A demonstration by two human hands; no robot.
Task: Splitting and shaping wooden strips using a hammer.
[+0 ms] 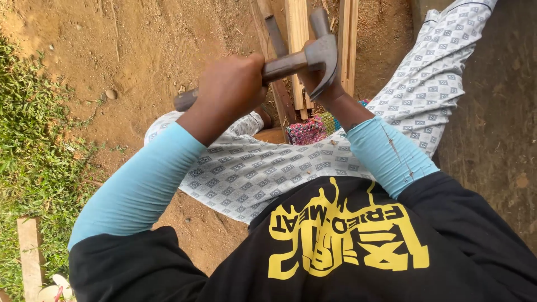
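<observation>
**Hammer raised over the slats, other hand right under its head**

The left hand point(232, 84) is wrapped tight around the handle of a claw hammer point(291, 62), fist closed, with the butt of the handle sticking out past the wrist side of the fist. The hammer sits between the two hands, its head directly over the right hand point(321, 89). That hand is mostly hidden behind the hammer head, so I cannot tell whether its fingers are spread, curled or pinching anything.

Just beyond both hands, several pale wooden slats point(297, 33) lie on bare dirt point(140, 45). Below the right wrist there is a patch of multicoloured woven fabric point(307, 130).

Risks, as I judge them: the curved claw points down toward the right wrist, so a slip or a short swing could catch that hand. A glancing blow on the narrow slats could skid off sideways, or split the thin wood.

The hammer looks worn: dull grey metal head, long curved claw, dark round handle with a rust-brown tone.
</observation>
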